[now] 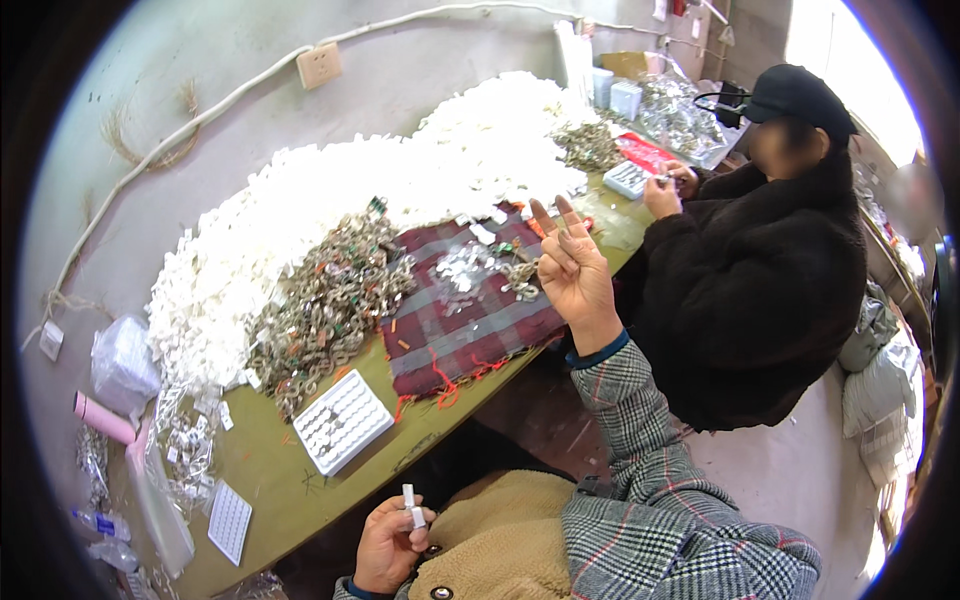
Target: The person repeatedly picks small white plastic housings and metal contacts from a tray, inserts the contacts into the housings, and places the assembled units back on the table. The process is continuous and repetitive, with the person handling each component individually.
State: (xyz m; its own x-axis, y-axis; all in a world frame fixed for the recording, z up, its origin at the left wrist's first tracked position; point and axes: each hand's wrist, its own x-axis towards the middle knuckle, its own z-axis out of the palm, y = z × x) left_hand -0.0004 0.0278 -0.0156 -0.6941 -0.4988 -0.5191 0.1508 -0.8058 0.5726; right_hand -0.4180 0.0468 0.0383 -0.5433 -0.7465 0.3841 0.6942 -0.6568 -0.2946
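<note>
My left hand [384, 550], low in the view near the table's front edge, is closed on a small white plastic piece [412, 508], pinched between thumb and fingers. My right hand [580, 285] is raised palm toward me, with two fingers stretched apart and the others curled in. Nothing shows in it. Behind it lies a dark red and grey plaid cloth [425, 345] bearing a few small clear and metal bits. To the left of the cloth is a heap of small metal parts [325, 295]. A white slotted tray [345, 425] with a few metal parts in it sits at the front edge.
A large pile of white plastic pieces [230, 260] runs along the wall. At the left are a second white tray [230, 520], a pink bottle [104, 418] and plastic bags [125, 365]. A co-worker in black [760, 270] works at the right beside another white tray [626, 180].
</note>
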